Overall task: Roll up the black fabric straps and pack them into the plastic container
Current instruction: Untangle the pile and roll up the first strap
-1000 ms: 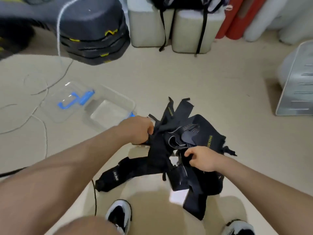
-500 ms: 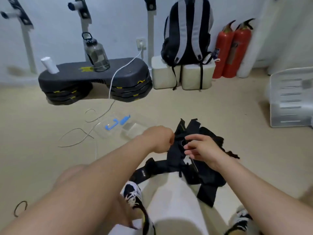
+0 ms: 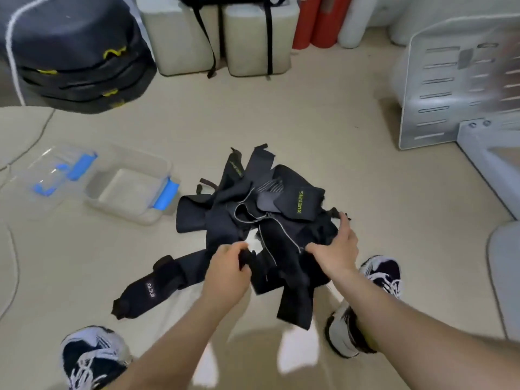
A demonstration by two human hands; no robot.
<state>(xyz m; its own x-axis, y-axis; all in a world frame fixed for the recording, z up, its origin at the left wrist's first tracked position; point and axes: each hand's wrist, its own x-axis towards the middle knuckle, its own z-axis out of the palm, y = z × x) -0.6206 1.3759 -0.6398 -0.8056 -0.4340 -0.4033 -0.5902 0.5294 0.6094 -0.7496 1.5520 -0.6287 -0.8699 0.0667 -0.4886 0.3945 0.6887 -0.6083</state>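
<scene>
A tangled heap of black fabric straps (image 3: 253, 209) with yellow lettering lies on the beige floor in front of me. One strap (image 3: 157, 282) trails out to the lower left. My left hand (image 3: 228, 268) is closed on a black strap at the heap's near edge. My right hand (image 3: 337, 249) rests on the heap's right side with thumb and fingers spread over the fabric. A clear plastic container (image 3: 126, 190) with blue latches sits open to the left of the heap, nothing inside it. Its clear lid (image 3: 47, 175) lies further left.
My two sneakers (image 3: 92, 358) (image 3: 365, 294) flank the heap. A stacked dark step platform (image 3: 78, 57) is at the back left, two white blocks (image 3: 222, 38) and red cylinders (image 3: 318, 21) at the back, a grey slotted panel (image 3: 450, 85) at the right. White cable (image 3: 14, 52) runs at left.
The view has tilted back down onto the heap. Both hands have moved to the near side of the heap; my left hand now grips a strap lower down, my right hand has spread open.
</scene>
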